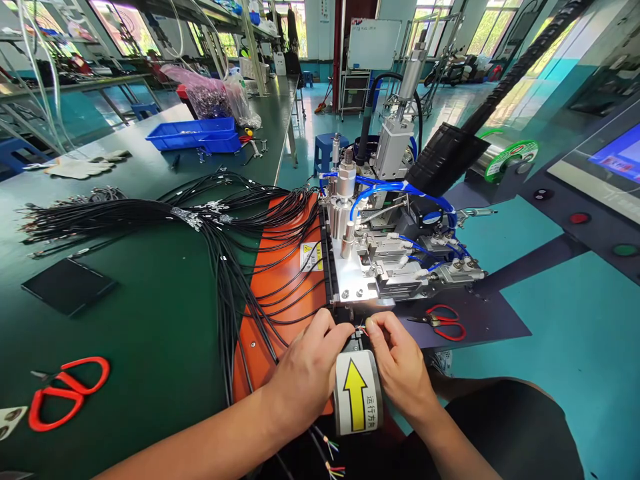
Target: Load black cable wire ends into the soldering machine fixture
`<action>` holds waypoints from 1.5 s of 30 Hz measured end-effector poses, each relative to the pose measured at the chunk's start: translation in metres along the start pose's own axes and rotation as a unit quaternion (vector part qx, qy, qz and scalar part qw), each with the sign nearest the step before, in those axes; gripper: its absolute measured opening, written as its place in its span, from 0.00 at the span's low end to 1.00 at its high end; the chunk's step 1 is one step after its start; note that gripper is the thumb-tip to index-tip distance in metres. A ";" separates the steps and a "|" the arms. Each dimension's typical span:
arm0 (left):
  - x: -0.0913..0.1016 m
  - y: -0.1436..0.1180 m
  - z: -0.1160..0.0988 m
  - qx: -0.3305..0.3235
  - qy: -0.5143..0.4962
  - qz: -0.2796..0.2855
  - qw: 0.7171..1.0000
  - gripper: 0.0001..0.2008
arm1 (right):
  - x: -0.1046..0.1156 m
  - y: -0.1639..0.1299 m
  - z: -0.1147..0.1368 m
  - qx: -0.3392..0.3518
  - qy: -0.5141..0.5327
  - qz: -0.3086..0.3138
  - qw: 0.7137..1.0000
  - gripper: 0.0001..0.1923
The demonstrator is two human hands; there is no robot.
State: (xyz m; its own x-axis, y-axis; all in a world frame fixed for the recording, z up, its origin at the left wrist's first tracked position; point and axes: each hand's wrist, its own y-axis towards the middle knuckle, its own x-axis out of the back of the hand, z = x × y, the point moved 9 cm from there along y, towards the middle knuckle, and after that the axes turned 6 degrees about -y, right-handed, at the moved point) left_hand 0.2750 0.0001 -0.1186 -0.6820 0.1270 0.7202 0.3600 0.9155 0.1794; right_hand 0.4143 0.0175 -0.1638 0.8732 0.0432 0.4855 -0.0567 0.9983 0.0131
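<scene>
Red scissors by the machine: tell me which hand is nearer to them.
Right. The right hand sits just left of and below the red scissors; the left hand is farther left, beyond the yellow arrow label.

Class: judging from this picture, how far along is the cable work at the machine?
Done: cannot tell. In hand: left hand and right hand pinch thin coloured wire ends at the silver metal machine. Left: a large bundle of black cables lies on the green table.
</scene>
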 end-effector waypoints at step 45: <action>0.000 0.001 -0.001 0.005 0.004 0.006 1.000 0.16 | 0.016 -0.008 0.012 0.089 -0.036 -0.086 0.992 0.09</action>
State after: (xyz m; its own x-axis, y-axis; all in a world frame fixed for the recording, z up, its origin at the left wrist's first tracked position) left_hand 0.2760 0.0006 -0.1171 -0.6732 0.1345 0.7271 0.3617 0.9176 0.1651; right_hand 0.4229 0.0102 -0.1454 0.8413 -0.1361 0.5232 -0.0003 0.9677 0.2521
